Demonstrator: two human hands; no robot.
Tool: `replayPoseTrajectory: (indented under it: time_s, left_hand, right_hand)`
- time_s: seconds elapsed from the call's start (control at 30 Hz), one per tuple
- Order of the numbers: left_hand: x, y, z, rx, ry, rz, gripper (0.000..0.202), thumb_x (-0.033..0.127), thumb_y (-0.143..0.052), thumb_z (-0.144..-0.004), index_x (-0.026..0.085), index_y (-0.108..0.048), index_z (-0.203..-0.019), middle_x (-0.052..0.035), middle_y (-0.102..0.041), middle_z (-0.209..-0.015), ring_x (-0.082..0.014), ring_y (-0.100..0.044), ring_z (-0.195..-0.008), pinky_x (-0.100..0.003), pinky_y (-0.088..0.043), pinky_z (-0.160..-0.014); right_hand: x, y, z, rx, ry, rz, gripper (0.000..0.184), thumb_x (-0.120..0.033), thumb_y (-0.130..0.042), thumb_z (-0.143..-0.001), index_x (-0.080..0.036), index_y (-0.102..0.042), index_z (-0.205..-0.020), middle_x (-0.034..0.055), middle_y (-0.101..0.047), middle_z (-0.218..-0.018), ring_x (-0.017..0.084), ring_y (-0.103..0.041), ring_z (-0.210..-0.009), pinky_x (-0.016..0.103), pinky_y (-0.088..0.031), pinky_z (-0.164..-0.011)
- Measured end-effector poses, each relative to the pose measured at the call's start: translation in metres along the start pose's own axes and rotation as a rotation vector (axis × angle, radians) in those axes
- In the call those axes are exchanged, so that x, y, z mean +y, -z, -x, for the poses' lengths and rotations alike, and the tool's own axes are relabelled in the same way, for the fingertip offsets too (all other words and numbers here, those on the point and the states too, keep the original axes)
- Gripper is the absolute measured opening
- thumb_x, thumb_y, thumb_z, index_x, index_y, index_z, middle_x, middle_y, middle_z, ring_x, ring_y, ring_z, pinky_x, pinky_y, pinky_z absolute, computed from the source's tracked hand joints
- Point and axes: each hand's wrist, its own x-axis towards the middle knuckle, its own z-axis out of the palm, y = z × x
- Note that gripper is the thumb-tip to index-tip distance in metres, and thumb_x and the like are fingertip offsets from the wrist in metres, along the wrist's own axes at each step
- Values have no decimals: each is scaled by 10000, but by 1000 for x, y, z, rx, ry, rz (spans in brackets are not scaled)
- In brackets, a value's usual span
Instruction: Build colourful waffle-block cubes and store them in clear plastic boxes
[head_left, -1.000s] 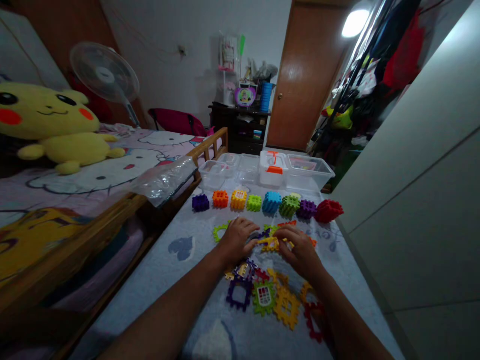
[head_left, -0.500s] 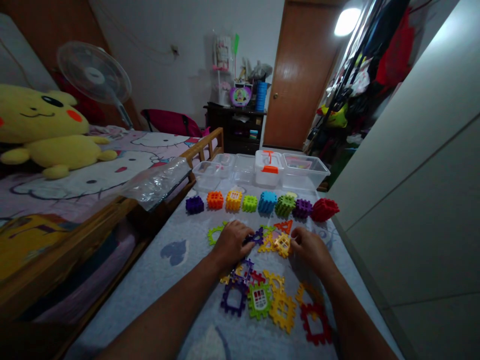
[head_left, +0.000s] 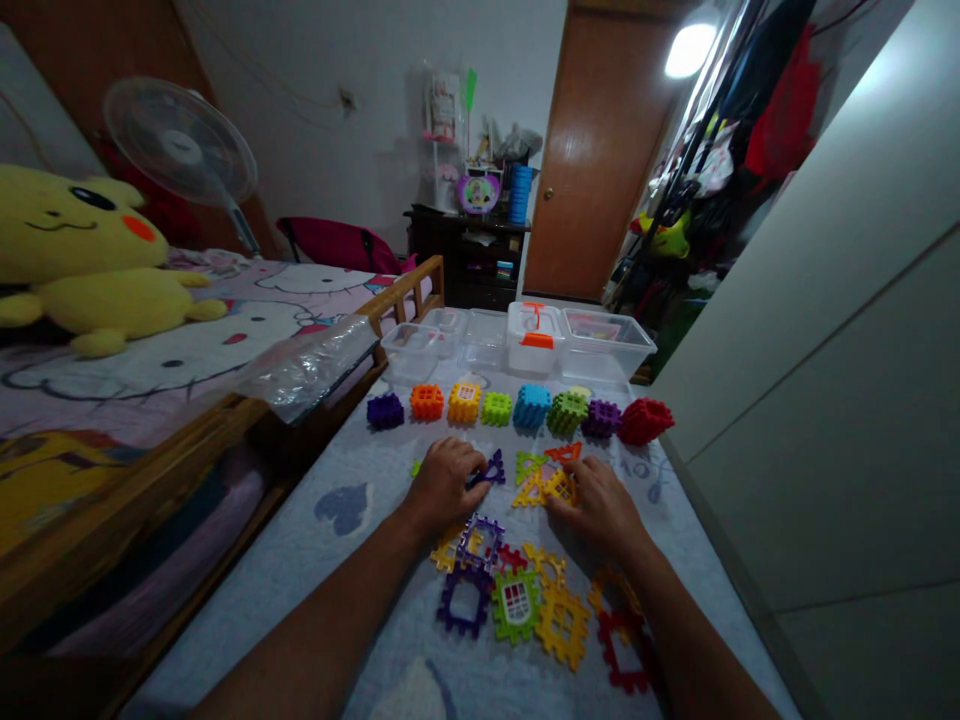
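My left hand (head_left: 448, 485) is closed on a purple triangular interlocking piece (head_left: 495, 468), held between thumb and fingers just above the cloth. A green piece (head_left: 416, 468) is mostly hidden behind that hand. To the right, my right hand (head_left: 604, 505) has thumb and fingers around a yellow square window piece (head_left: 559, 487). Touching or overlapping it are a yellow triangular piece (head_left: 529, 490), a light green piece (head_left: 528, 465) and an orange triangular piece (head_left: 564, 453). Nearer me lie a purple frame (head_left: 463, 600), a green window piece (head_left: 516, 605), a yellow window piece (head_left: 564, 622) and a red frame (head_left: 624, 650).
A row of colour-sorted stacks, from a dark purple stack (head_left: 385, 411) to a red stack (head_left: 646, 421), crosses the table. Clear plastic bins (head_left: 609, 352) and a lidded box with orange latches (head_left: 535, 340) stand behind. A wooden bed rail (head_left: 247, 440) borders the left side.
My left hand has shifted left, carrying the purple triangle away from the yellow and green pieces. My right hand has moved left onto the yellow window piece.
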Motion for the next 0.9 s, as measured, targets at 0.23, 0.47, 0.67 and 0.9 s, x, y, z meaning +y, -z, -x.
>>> replayPoseTrajectory:
  time_s: [0.23, 0.47, 0.67, 0.9]
  left_hand:
    - [-1, 2, 2, 21, 3, 47, 145, 251, -672, -779, 198, -663, -914, -51, -672, -898, -233, -568, -915, -386, -405, -868]
    - [-3, 1, 2, 44, 0, 76, 158, 234, -665, -783, 202, -662, -938, -47, -689, -922, -228, -579, -924, -388, -407, -894]
    - [-1, 2, 2, 41, -3, 89, 161, 227, -656, -785, 206, -663, -944, -50, -693, -932, -235, -578, -940, -396, -410, -902]
    - [1, 0, 3, 67, -25, 114, 188, 222, -661, -781, 205, -669, -967, -53, -686, -939, -236, -573, -953, -398, -417, -909]
  right_hand:
    - [3, 5, -2, -2, -76, 55, 318, -459, -605, -802, -161, -638, -907, 120, -654, -905, 263, -596, -848, 355, -436, -713]
    - [-4, 3, 0, -24, -37, 49, 324, -466, -604, -809, -177, -663, -940, 120, -652, -901, 266, -609, -852, 353, -443, -704]
    - [-6, -2, 2, -7, -38, 19, 328, -389, -642, -769, -168, -646, -1011, 138, -636, -971, 284, -612, -889, 378, -474, -759]
    - [-11, -3, 5, 59, 76, -162, 493, -286, -661, -718, -156, -528, -1174, 135, -617, -1086, 278, -576, -1009, 411, -458, -877]
